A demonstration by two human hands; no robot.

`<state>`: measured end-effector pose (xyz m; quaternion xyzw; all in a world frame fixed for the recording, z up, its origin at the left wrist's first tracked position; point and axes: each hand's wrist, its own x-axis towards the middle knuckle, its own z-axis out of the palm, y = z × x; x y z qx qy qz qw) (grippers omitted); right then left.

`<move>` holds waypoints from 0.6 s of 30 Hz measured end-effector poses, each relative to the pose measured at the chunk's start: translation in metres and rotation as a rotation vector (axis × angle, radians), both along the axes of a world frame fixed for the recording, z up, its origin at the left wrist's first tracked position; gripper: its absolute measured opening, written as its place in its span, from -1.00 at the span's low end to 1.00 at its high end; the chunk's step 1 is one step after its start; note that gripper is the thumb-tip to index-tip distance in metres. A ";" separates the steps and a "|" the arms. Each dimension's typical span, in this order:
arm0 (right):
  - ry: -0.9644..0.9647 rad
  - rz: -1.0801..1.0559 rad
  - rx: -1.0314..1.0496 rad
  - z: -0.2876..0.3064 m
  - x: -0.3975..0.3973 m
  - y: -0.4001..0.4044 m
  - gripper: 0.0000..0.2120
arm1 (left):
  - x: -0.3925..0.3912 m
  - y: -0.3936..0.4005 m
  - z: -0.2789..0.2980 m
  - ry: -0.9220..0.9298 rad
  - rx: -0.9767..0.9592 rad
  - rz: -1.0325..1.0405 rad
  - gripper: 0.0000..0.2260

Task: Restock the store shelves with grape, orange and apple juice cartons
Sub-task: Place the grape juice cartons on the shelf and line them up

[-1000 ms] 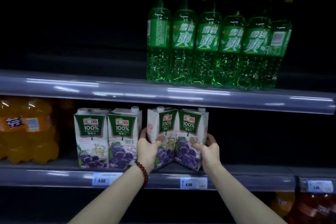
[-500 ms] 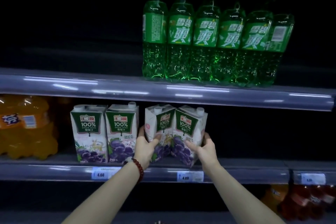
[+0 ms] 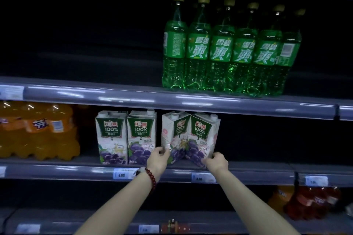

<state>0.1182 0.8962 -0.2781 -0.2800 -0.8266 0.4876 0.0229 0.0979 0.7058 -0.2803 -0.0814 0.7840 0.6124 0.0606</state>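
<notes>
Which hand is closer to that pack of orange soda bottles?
Left. The left hand grips a purple grape juice carton, nearer the orange soda bottle pack at far left; the right hand sits farther right.

One head-worn camera faces the shelf (image 3: 172, 172) straight on at arm's reach, seemingly tilted slightly upward.

The grape juice cartons (image 3: 191, 137) look like printed, faintly glossy paperboard. The green bottles (image 3: 229, 55) are clear, shiny plastic, the shelf edge (image 3: 133, 99) smooth and glossy, and the bracelet (image 3: 150, 176) polished beads.
</notes>
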 end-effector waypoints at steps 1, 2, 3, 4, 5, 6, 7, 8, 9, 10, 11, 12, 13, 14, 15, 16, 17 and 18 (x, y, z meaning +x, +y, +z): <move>-0.017 0.003 0.004 0.004 0.005 -0.005 -0.61 | 0.004 -0.006 0.003 -0.036 0.018 -0.010 -0.66; -0.026 0.004 0.003 0.008 0.011 -0.011 -0.62 | 0.008 -0.013 0.006 -0.057 0.039 -0.016 -0.71; -0.031 0.009 0.000 0.012 0.016 -0.019 -0.64 | 0.012 -0.021 0.010 -0.065 0.056 -0.022 -0.78; -0.039 0.022 -0.005 0.017 0.021 -0.027 -0.67 | 0.018 -0.029 0.015 -0.066 0.070 -0.033 -0.85; -0.050 0.042 -0.011 0.022 0.026 -0.038 -0.71 | 0.024 -0.039 0.020 -0.065 0.079 -0.050 -0.89; -0.060 0.067 -0.018 0.026 0.031 -0.049 -0.75 | 0.030 -0.050 0.026 -0.060 0.078 -0.072 -0.91; -0.067 0.095 -0.024 0.031 0.035 -0.062 -0.79 | 0.035 -0.062 0.032 -0.049 0.056 -0.087 -0.92; -0.073 0.126 -0.029 0.035 0.039 -0.076 -0.82 | 0.041 -0.076 0.037 -0.036 0.024 -0.090 -0.92; -0.078 0.160 -0.027 0.040 0.042 -0.090 -0.83 | 0.046 -0.089 0.043 -0.027 -0.007 -0.089 -0.91; -0.082 0.196 -0.018 0.045 0.044 -0.106 -0.83 | 0.052 -0.105 0.050 -0.026 -0.034 -0.092 -0.91; -0.079 0.230 -0.005 0.050 0.045 -0.122 -0.82 | 0.056 -0.121 0.056 -0.021 -0.061 -0.098 -0.91; -0.066 0.259 0.008 0.055 0.046 -0.139 -0.84 | 0.060 -0.137 0.062 0.000 -0.089 -0.097 -0.91; -0.046 0.288 0.018 0.061 0.046 -0.157 -0.89 | 0.063 -0.154 0.068 0.030 -0.119 -0.085 -0.90; -0.022 0.327 0.037 0.067 0.046 -0.174 -0.95 | 0.067 -0.171 0.074 0.058 -0.147 -0.065 -0.89; -0.003 0.371 0.060 0.073 0.045 -0.190 -0.92 | 0.071 -0.188 0.080 0.079 -0.175 -0.047 -0.89; 0.011 0.415 0.083 0.078 0.043 -0.207 -0.87 | 0.075 -0.205 0.087 0.095 -0.200 -0.034 -0.89; 0.022 0.457 0.091 0.083 0.040 -0.225 -0.84 | 0.080 -0.222 0.093 0.107 -0.225 -0.022 -0.89; 0.033 0.494 0.089 0.088 0.039 -0.238 -0.83 | 0.083 -0.235 0.098 0.119 -0.248 -0.018 -0.89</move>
